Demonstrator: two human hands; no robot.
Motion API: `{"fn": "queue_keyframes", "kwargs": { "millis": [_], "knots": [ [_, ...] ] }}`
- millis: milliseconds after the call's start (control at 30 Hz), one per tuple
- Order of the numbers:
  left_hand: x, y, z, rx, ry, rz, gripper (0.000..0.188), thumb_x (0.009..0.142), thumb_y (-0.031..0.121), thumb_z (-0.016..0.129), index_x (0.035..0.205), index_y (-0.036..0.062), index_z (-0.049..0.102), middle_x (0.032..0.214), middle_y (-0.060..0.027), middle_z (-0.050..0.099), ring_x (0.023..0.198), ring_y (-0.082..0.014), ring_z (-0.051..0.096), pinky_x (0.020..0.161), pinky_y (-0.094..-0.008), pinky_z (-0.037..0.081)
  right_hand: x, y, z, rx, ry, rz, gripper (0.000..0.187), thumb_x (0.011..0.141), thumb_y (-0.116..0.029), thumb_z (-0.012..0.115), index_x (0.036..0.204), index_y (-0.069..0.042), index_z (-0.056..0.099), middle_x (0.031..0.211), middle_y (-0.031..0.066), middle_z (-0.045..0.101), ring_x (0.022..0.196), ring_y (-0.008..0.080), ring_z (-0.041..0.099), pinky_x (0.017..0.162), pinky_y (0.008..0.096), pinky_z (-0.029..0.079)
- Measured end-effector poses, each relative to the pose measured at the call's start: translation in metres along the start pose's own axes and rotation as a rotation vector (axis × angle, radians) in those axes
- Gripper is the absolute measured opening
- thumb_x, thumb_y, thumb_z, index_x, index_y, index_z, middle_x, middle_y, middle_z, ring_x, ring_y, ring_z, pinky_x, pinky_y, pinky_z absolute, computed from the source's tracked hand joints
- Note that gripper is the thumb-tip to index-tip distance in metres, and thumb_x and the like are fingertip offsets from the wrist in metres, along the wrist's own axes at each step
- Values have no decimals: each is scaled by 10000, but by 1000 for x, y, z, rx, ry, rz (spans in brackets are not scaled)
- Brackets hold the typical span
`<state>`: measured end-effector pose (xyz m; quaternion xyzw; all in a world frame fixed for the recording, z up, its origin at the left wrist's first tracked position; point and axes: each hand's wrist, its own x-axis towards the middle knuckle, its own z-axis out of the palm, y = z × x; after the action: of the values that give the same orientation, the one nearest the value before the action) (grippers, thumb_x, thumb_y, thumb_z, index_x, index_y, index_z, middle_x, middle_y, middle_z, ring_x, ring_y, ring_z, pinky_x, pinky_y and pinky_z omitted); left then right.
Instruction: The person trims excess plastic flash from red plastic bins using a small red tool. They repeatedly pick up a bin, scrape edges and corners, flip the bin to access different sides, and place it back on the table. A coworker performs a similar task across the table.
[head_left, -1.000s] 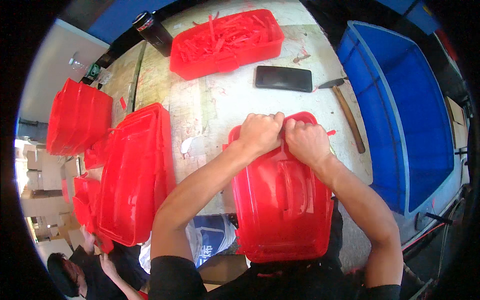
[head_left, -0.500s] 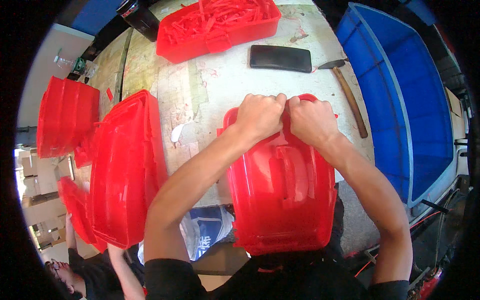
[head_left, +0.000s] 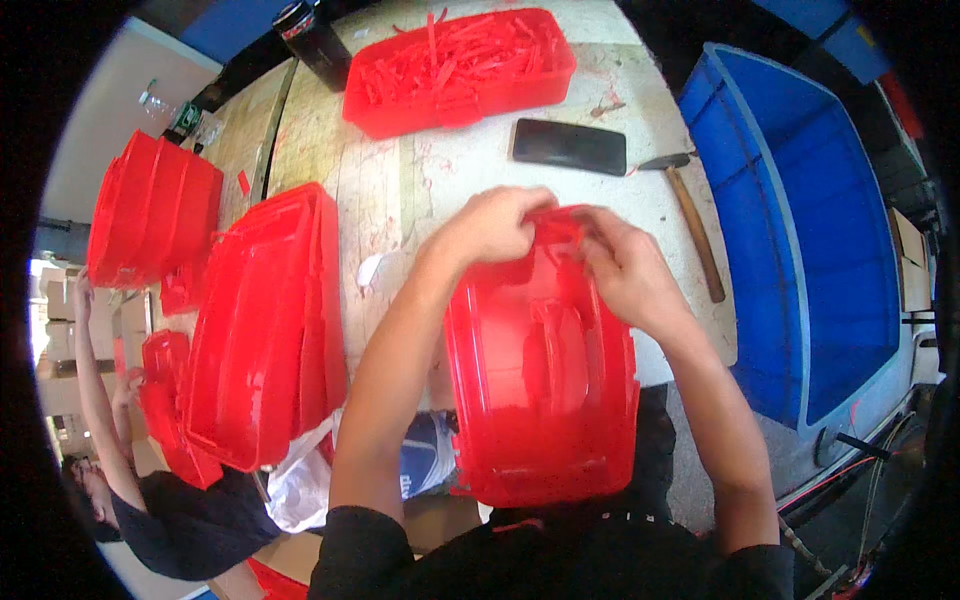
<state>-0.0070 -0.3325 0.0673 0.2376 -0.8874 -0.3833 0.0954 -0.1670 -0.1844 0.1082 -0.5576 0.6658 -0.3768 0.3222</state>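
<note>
While the left hand (head_left: 498,224) clamps its fingers on the far edge of a red case (head_left: 492,385) at five o'clock, the right hand (head_left: 628,265) bends blurred fingers there, grip impossible to tell, black phone (head_left: 570,147) at one o'clock.

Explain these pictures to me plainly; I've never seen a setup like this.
There is no machine here, just a person's two bare hands. The view comes from a wide fisheye camera worn on the head, looking down, so straight edges bend near the rim. The left hand holds the far end of a large red plastic shell; the right hand has its fingers at that same end, slightly blurred. Beyond, on the table, lie a red tray of red scraps, a dark phone and a wooden-handled tool. A blue bin stands at the right.
</note>
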Motion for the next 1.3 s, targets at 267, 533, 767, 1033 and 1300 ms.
{"fn": "queue_keyframes", "kwargs": {
  "millis": [267, 533, 767, 1033, 1300],
  "knots": [
    [-1, -13, -7, -391, 78, -18, 258, 972, 137, 573, 1153, -21, 666, 1069, -113, 721, 1016, -197, 669, 923, -325, 515, 8, 17, 50, 264, 127, -149, 238, 1000, -185, 567, 1141, -1, 621, 1231, 200, 621, 1177, 312, 597, 1005, 399, 468],
    [-58, -19, -22, -226, 426, -319, 376, 1004, 303, 558, 1142, -23, 683, 1090, -177, 722, 1041, -258, 674, 937, -339, 492, 27, 8, 97, -1187, 67, -613, 490, 928, -232, 514, 1339, 32, 557, 1371, 184, 532, 1307, 314, 455, 1031, 435, 400],
    [-105, -19, -26, -197, 47, -326, 439, 965, 201, 613, 1339, -19, 551, 1204, -208, 682, 1143, -290, 646, 994, -351, 478, 29, 9, 44, -797, -168, -610, 358, 908, -248, 590, 1194, -38, 642, 1268, 176, 589, 1218, 333, 546, 915, 445, 514],
    [-102, 83, 3, 711, 49, 60, 700, 772, 138, 749, 1416, 50, 487, 1414, -228, 507, 1410, -349, 399, 1163, -513, 315, -46, 115, -15, -786, 61, -156, 234, 914, -170, 624, 1109, -43, 596, 986, 172, 632, 888, 352, 656, 768, 451, 559],
    [-22, 75, 49, 660, -110, -1, 406, 886, 416, 682, 1056, 48, 687, 987, -172, 717, 926, -326, 695, 867, -440, 540, -155, 97, -56, 256, 199, 392, 172, 1012, -169, 524, 1090, -27, 581, 743, 19, 587, 645, 96, 559, 568, 273, 446]
  ]
}}
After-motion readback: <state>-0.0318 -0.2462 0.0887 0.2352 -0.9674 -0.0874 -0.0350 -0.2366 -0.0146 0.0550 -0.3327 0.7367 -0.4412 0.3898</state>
